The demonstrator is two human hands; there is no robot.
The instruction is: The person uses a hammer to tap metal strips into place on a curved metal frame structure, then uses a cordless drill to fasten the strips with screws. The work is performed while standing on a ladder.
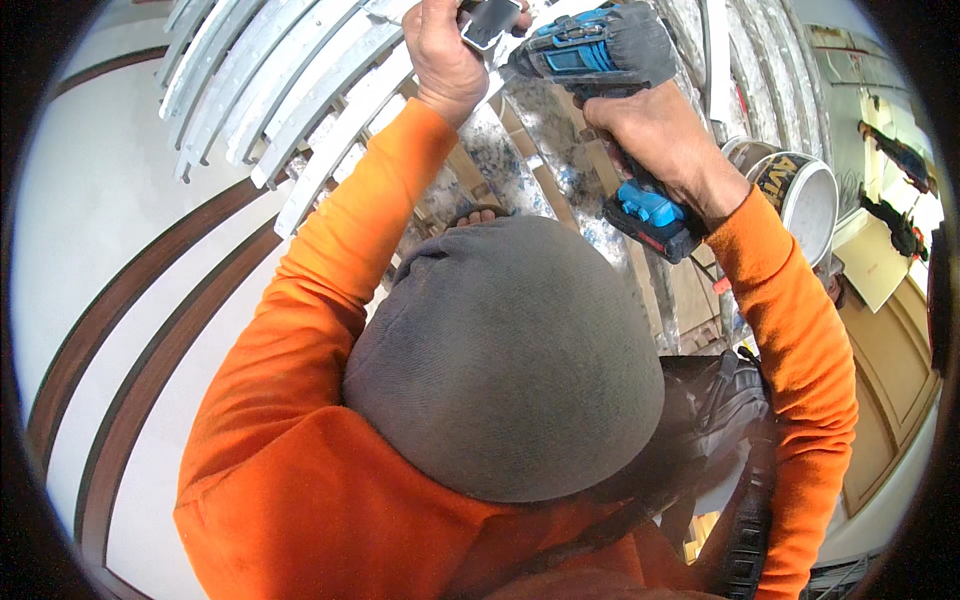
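Note:
At the top of the head view, my left hand (445, 60) is closed around a metal profile (490, 22) with a dark grey face and pale edges. My right hand (660, 135) grips a blue and black cordless drill (600, 50) by its handle, with the battery (650, 215) below. The drill's nose points left and sits close to the profile; I cannot tell whether they touch. Part of the profile runs out of view at the upper edge.
Long pale metal strips (270, 80) lie side by side at the upper left. A paint-stained surface (560, 130) with wooden slats lies beneath my hands. At the right stand a pail (810, 205) and a yellowish panelled door (890, 370). Grey cloth (510, 360) hides the middle.

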